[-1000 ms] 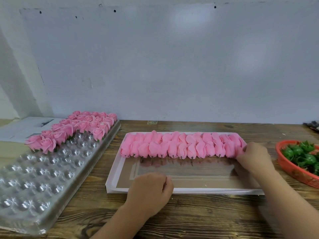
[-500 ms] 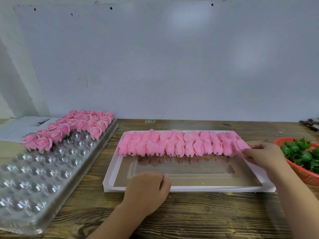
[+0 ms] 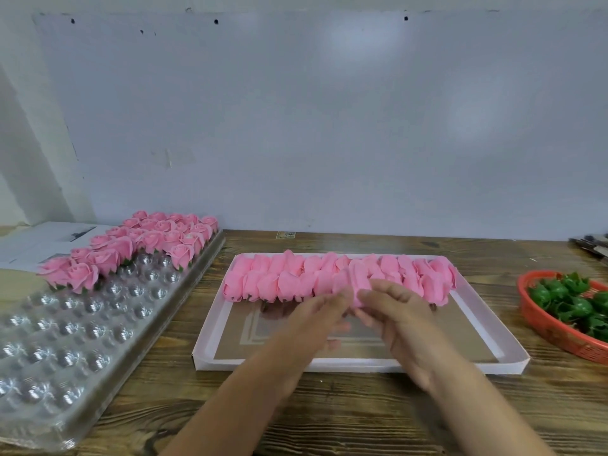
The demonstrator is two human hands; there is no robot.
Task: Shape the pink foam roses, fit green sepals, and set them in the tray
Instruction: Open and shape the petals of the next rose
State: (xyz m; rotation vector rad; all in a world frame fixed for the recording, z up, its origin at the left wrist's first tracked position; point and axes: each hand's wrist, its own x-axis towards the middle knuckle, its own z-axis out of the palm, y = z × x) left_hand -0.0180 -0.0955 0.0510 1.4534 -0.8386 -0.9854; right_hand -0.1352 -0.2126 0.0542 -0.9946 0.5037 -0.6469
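Both hands meet over the white box: the right hand [image 3: 399, 311] and left hand [image 3: 320, 319] pinch one unshaped pink foam rose [image 3: 358, 284] between their fingertips, though motion blur hides the exact grip. Behind it, rows of unshaped roses [image 3: 296, 281] fill the white box [image 3: 362, 365]. Finished roses [image 3: 138, 245] sit in the clear blister tray [image 3: 65, 330] at left; green sepals [image 3: 572, 301] fill a red basket [image 3: 556, 334] on the wooden table [image 3: 362, 409].

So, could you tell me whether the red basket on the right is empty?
No, the red basket holds a pile of green sepals.
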